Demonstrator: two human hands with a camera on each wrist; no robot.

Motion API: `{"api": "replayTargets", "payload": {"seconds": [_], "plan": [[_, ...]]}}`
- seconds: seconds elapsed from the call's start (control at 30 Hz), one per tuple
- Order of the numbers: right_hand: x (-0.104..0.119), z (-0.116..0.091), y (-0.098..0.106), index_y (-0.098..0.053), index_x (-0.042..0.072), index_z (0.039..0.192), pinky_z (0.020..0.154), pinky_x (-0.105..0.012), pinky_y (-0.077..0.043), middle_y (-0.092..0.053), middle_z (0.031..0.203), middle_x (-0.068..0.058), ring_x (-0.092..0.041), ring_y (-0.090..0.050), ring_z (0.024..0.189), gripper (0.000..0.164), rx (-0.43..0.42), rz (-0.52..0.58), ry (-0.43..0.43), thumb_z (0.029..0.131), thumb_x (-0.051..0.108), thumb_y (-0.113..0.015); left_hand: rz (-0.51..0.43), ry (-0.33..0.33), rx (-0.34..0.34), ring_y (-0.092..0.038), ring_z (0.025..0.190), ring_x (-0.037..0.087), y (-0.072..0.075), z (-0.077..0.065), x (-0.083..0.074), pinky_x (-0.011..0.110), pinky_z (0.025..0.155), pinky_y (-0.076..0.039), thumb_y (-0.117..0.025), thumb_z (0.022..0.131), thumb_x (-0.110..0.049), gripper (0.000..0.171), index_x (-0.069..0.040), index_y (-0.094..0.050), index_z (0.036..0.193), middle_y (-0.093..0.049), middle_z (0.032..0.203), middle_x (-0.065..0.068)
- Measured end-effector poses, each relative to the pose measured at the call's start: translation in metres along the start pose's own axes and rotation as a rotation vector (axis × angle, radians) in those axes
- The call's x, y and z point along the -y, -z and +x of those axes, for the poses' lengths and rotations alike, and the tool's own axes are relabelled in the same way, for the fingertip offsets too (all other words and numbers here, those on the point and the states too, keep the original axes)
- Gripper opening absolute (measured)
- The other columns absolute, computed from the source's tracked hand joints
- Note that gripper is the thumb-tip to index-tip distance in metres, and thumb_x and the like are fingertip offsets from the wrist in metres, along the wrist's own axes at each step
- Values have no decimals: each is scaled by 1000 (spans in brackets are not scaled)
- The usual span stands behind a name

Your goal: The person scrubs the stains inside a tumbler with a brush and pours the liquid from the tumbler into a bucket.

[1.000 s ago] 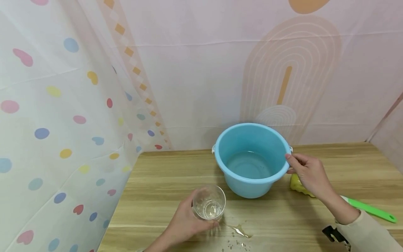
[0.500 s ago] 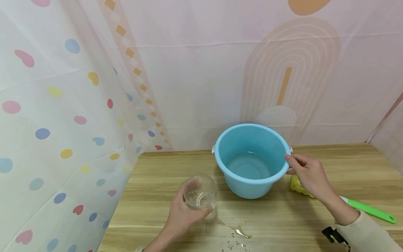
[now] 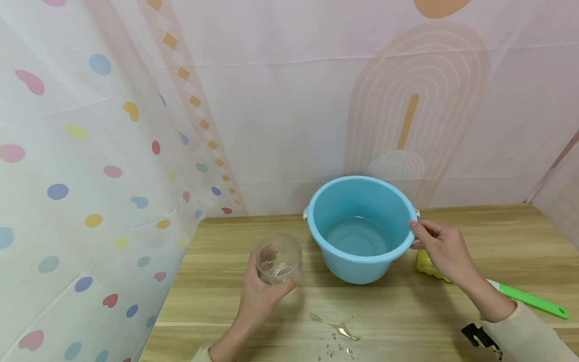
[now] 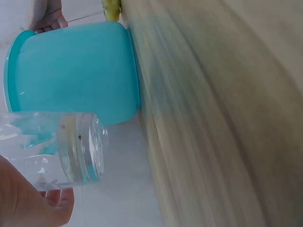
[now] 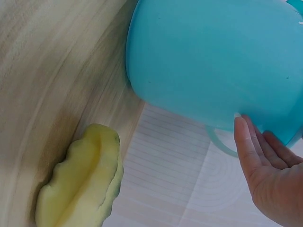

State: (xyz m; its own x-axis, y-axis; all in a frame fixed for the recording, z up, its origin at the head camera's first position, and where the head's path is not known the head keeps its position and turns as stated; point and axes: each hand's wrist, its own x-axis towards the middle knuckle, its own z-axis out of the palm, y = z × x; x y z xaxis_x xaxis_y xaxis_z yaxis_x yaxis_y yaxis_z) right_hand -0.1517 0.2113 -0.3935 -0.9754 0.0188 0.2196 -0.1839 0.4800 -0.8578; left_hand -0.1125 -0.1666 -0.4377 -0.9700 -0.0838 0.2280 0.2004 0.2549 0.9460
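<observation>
wood-grain desk (image 3: 217, 271), blue bucket (image 3: 357, 271) on it with water (image 3: 357, 239) inside, right hand (image 3: 445, 251) pinching its rim at 3 o'clock, left hand (image 3: 259, 299) gripping clear cup (image 3: 282, 251) at bucket's 8 o'clock, green handle (image 3: 534, 300) farther out at 4, yellow sponge (image 3: 427, 265) nearer at 4, small puddle (image 3: 345, 331) at 6

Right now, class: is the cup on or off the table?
Off the table: the left hand grips the cup, and the left wrist view shows a gap beneath its base.
</observation>
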Motion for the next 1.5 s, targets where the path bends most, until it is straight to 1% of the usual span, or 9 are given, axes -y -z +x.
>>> {"api": "replayTargets", "payload": {"seconds": [0.2, 0.33, 0.5, 0.67, 0.93, 1.07, 1.17, 1.27, 1.5], "plan": [[0, -1, -1, -66, -13, 129, 70, -19, -59, -70, 121, -30, -8, -74, 75, 43, 0, -6, -10, 110, 24, -57, 21, -7, -44, -53, 130, 28, -2, 9, 1, 59, 107, -41, -93, 74, -19, 87, -17, -49, 148, -58, 139, 10], [1, -1, -2, -67, -12, 129, 70, -21, -60, -71, 120, -30, -12, -75, 76, 43, -6, -9, 1, 110, 25, -57, 21, -20, -60, -53, 129, 31, -3, 15, 3, 60, 109, -39, -92, 76, -21, 81, -14, -49, 146, -58, 136, 9], [4, -2, -2, -67, -11, 128, 71, -23, -61, -71, 119, -29, -15, -76, 78, 45, 0, -6, 8, 110, 28, -57, -4, -34, -88, -52, 128, 30, -4, 23, 7, 61, 110, -39, -92, 76, -17, 81, -14, -49, 145, -57, 133, 10], [3, -2, -3, -67, -12, 129, 71, -22, -60, -71, 119, -30, -12, -75, 77, 43, 2, 0, 9, 110, 26, -57, -24, -19, -104, -50, 129, 34, -5, 29, 7, 62, 112, -37, -92, 76, -16, 84, -14, -48, 147, -55, 135, 12], [3, -2, -4, -65, -13, 131, 71, -21, -60, -70, 121, -30, -3, -72, 76, 43, 1, 3, -2, 110, 24, -57, -27, -53, -126, -47, 130, 36, -9, 39, -2, 60, 107, -38, -94, 75, -19, 84, -19, -50, 146, -53, 137, 14], [3, -3, -4, -65, -14, 130, 71, -23, -61, -70, 120, -31, -2, -72, 76, 41, -3, 5, 9, 110, 22, -57, -41, -79, -141, -48, 127, 32, -12, 44, -7, 56, 103, -40, -95, 75, -19, 82, -21, -52, 145, -52, 137, 17], [3, -4, -4, -66, -13, 129, 71, -25, -61, -70, 122, -31, -2, -72, 77, 41, -2, 8, 7, 110, 22, -56, -46, -101, -156, -47, 126, 29, -14, 48, -11, 55, 101, -39, -95, 74, -17, 84, -19, -52, 146, -52, 134, 14], [3, -5, -4, -66, -13, 130, 72, -23, -61, -69, 123, -31, -2, -72, 77, 42, -2, 3, 1, 111, 23, -56, -53, -115, -171, -46, 129, 27, -17, 51, -15, 57, 104, -39, -96, 74, -16, 87, -18, -51, 148, -52, 138, 9], [2, -5, -4, -66, -12, 130, 71, -20, -59, -70, 122, -30, -2, -72, 76, 42, -12, -11, 5, 110, 23, -56, -66, -120, -188, -46, 133, 26, -23, 58, -21, 64, 105, -42, -97, 74, -21, 89, -23, -51, 150, -51, 144, 3]]}}
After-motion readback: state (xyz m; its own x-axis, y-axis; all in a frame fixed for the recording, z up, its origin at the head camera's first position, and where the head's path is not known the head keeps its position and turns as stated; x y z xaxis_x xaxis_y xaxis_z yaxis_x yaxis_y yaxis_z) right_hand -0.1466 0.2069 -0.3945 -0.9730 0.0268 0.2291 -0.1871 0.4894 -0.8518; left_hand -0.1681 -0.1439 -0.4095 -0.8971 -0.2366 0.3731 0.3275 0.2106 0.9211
